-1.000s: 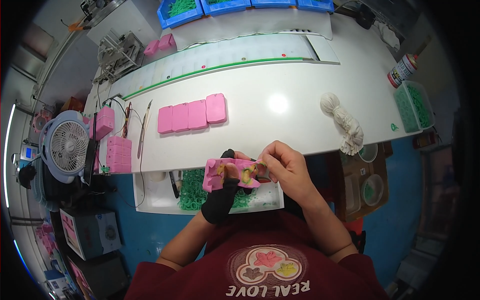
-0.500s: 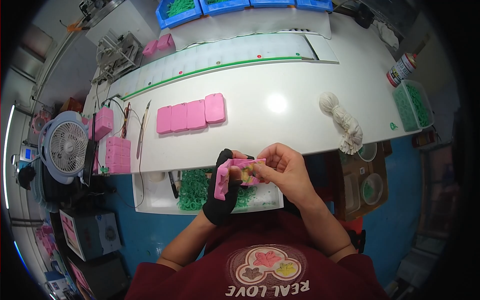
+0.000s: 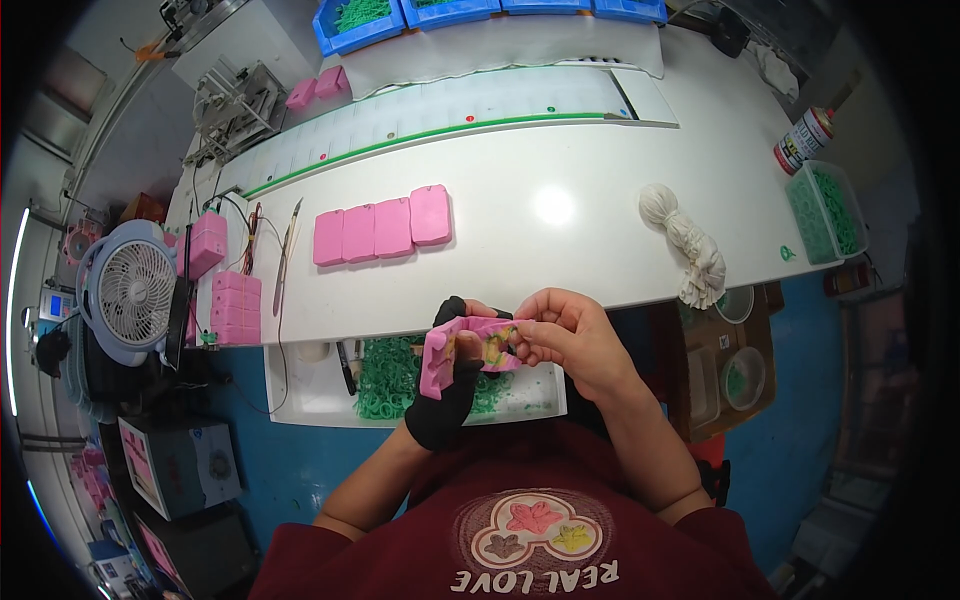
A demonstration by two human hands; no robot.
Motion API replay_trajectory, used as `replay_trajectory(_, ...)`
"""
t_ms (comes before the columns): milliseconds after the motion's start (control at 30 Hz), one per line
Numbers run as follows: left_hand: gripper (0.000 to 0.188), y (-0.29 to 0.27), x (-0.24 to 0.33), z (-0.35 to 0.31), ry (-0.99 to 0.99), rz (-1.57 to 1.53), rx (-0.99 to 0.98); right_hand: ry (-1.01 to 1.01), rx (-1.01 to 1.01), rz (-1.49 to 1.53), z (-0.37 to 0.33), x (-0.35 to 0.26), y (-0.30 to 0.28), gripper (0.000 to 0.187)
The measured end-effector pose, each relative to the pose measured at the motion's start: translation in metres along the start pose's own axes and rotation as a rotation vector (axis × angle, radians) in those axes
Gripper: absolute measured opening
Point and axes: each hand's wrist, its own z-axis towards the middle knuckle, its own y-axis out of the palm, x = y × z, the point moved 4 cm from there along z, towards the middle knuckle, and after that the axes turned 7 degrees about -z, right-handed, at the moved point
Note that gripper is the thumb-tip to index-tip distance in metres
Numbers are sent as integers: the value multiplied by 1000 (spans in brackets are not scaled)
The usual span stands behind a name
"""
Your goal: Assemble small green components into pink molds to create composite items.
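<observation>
Above the drawer, my left hand [image 3: 441,412], in a black fingerless glove, grips a pink rubber mould [image 3: 433,368]. The mould is bent apart, and yellowish and green patches show on its inner faces. From the right, my bare right hand [image 3: 585,345] pinches the mould's right edge between thumb and fingers; whether a small piece is also in that pinch I cannot make out. Beyond my hands, several closed pink moulds [image 3: 375,231] lie side by side on the white table [image 3: 540,255].
Below the table edge, an open white drawer [image 3: 535,402] holds green ring-shaped pieces [image 3: 385,385]. Tweezers [image 3: 287,262], stacked pink blocks [image 3: 236,310] and a fan [image 3: 135,290] stand left. A white cloth bundle [image 3: 683,245], green-filled tub [image 3: 828,212] and spray can [image 3: 803,140] are right.
The mould's left part has tilted slightly leftward, and its opening looks wider. My right fingers have shifted a little on its edge. Coloured dots on the long strip behind have moved along it.
</observation>
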Motion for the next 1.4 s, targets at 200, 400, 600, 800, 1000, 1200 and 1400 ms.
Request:
replay_trajectory(200,63,1,-1,0,3,7,8,-19,11,-24,-1,-1,1,14)
replay_trajectory(400,64,1,-3,0,2,-20,21,-98,43,-86,-2,-2,5,16)
replay_trajectory(600,59,-6,-15,1,-63,-152,40,-60,-13,-106,-1,-3,4,21)
replay_trajectory(800,62,-14,-4,5,-110,-350,161,-9,-104,-142,-8,4,0,22)
replay_trajectory(1000,65,-19,-2,5,-96,-317,169,27,-98,-564,-13,5,7,12)
replay_trajectory(1200,66,-19,-6,2,-96,-356,169,-226,-66,-602,-14,7,17,16)
replay_trajectory(1400,66,-21,-8,1,-103,-343,184,-127,-17,-612,-9,7,11,20)
